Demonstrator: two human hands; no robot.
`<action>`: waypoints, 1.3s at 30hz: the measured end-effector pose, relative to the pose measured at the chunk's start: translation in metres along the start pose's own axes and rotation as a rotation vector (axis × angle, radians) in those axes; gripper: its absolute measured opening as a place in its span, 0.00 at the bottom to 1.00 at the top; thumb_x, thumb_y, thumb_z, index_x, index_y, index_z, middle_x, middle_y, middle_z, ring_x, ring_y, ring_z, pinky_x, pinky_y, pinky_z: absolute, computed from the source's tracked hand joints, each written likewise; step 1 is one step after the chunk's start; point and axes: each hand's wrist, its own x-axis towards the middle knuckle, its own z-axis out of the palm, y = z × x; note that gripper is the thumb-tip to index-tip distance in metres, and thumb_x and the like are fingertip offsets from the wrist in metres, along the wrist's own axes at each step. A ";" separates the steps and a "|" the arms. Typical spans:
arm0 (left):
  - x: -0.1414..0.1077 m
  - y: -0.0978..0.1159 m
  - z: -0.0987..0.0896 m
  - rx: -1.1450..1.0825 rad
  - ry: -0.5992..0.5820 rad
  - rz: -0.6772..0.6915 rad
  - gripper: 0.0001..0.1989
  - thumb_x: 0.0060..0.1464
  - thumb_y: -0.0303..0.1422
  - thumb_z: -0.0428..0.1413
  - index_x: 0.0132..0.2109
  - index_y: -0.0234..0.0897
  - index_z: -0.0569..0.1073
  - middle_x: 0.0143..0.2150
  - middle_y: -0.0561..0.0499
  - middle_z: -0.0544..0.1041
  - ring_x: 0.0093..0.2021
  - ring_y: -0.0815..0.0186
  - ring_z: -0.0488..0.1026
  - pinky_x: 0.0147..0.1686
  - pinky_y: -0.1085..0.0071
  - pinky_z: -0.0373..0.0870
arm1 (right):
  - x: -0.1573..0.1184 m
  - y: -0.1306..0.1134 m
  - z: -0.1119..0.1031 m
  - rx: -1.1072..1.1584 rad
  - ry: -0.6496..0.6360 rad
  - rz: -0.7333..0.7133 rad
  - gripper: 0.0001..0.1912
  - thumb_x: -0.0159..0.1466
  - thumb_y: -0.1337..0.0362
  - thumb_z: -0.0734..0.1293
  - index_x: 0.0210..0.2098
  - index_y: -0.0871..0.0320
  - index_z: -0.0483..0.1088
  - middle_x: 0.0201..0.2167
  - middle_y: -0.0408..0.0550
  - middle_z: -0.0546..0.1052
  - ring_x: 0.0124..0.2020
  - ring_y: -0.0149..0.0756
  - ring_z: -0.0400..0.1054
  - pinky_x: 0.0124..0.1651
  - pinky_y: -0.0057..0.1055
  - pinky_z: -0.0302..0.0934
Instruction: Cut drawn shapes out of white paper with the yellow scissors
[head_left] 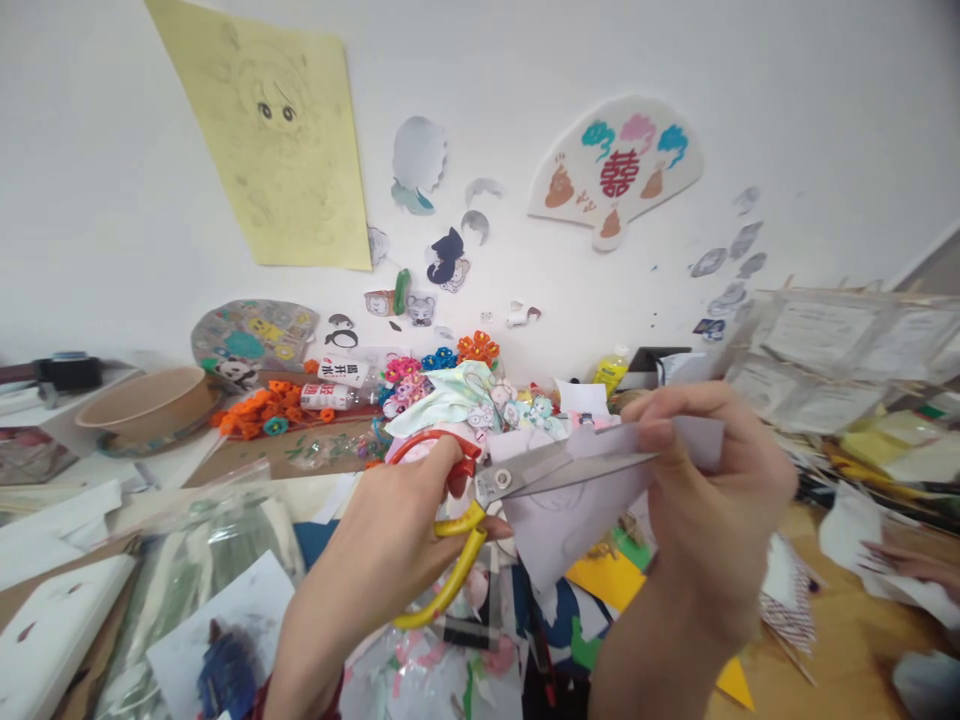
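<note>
My left hand (390, 540) grips a pair of scissors (504, 480) with one red and one yellow handle; its fingers are wrapped about the handles. The blades point right, parted a little, with a sheet of white paper (551, 525) at them. Faint pencil lines show on this sheet. My right hand (712, 500) pinches the paper at its right side, close to the blade tips. Part of the sheet hides behind the blades and fingers. Paper scraps and clear plastic bags (420, 670) lie below both hands.
Against the wall stand crafted flowers (478, 348), plastic bottles (337, 397) and a tan bowl (150, 405). A dark blue object (227, 675) lies on paper at lower left. At the right edge another person's hand (911, 565) is by white paper. Drawings hang on the wall.
</note>
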 end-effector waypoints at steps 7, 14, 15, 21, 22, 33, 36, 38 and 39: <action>0.000 -0.001 0.001 -0.023 -0.008 -0.014 0.18 0.55 0.48 0.57 0.38 0.43 0.59 0.27 0.60 0.65 0.25 0.68 0.63 0.27 0.73 0.53 | 0.001 0.000 0.006 0.073 0.095 0.003 0.10 0.59 0.55 0.72 0.27 0.52 0.72 0.27 0.42 0.72 0.33 0.38 0.65 0.39 0.36 0.57; 0.004 0.000 0.003 -0.164 0.020 -0.056 0.14 0.57 0.43 0.55 0.36 0.42 0.59 0.27 0.60 0.64 0.26 0.69 0.61 0.28 0.74 0.55 | 0.005 0.003 -0.002 0.331 -0.066 0.122 0.15 0.56 0.51 0.74 0.39 0.51 0.74 0.31 0.44 0.74 0.34 0.36 0.68 0.34 0.32 0.62; 0.004 0.000 0.003 -0.183 0.027 -0.062 0.14 0.57 0.43 0.55 0.36 0.42 0.59 0.27 0.60 0.63 0.27 0.69 0.61 0.28 0.74 0.55 | 0.006 0.004 -0.004 0.378 -0.142 0.164 0.20 0.53 0.52 0.76 0.43 0.49 0.73 0.33 0.44 0.75 0.34 0.36 0.69 0.32 0.31 0.64; 0.006 -0.002 0.002 -0.193 0.076 -0.089 0.17 0.56 0.47 0.55 0.34 0.42 0.57 0.26 0.59 0.63 0.27 0.69 0.60 0.27 0.74 0.55 | 0.008 0.007 -0.018 0.287 -0.573 0.472 0.30 0.47 0.63 0.80 0.49 0.45 0.72 0.43 0.45 0.79 0.42 0.40 0.75 0.37 0.30 0.72; 0.006 -0.002 0.002 -0.183 0.088 -0.088 0.18 0.56 0.47 0.55 0.33 0.42 0.56 0.26 0.59 0.64 0.26 0.69 0.61 0.27 0.74 0.55 | 0.008 0.007 -0.019 0.251 -0.612 0.502 0.27 0.47 0.62 0.80 0.46 0.47 0.74 0.42 0.46 0.79 0.44 0.42 0.75 0.40 0.31 0.72; 0.004 -0.011 0.000 0.078 0.129 -0.088 0.18 0.58 0.50 0.53 0.36 0.42 0.57 0.28 0.57 0.71 0.26 0.65 0.68 0.27 0.72 0.55 | 0.006 0.016 -0.011 0.108 -0.334 0.387 0.09 0.56 0.59 0.74 0.36 0.54 0.80 0.34 0.46 0.83 0.34 0.38 0.76 0.35 0.34 0.71; 0.003 -0.012 -0.001 0.150 0.100 -0.082 0.17 0.59 0.50 0.52 0.38 0.42 0.59 0.30 0.55 0.73 0.28 0.62 0.71 0.28 0.71 0.54 | 0.003 0.019 -0.009 0.046 -0.180 0.271 0.08 0.58 0.60 0.74 0.37 0.52 0.80 0.34 0.44 0.83 0.34 0.37 0.75 0.35 0.33 0.69; 0.003 -0.011 -0.001 0.167 0.079 -0.072 0.16 0.60 0.50 0.51 0.39 0.42 0.60 0.30 0.55 0.74 0.28 0.62 0.71 0.28 0.71 0.54 | 0.002 0.019 -0.008 0.008 -0.112 0.199 0.07 0.58 0.62 0.73 0.37 0.51 0.80 0.33 0.43 0.82 0.33 0.35 0.74 0.34 0.32 0.67; 0.002 -0.011 -0.001 0.168 0.069 -0.067 0.16 0.60 0.50 0.51 0.39 0.43 0.60 0.30 0.56 0.74 0.28 0.62 0.71 0.27 0.71 0.53 | 0.001 0.018 -0.007 -0.001 -0.088 0.169 0.06 0.59 0.62 0.73 0.37 0.50 0.80 0.32 0.42 0.81 0.32 0.35 0.73 0.34 0.32 0.66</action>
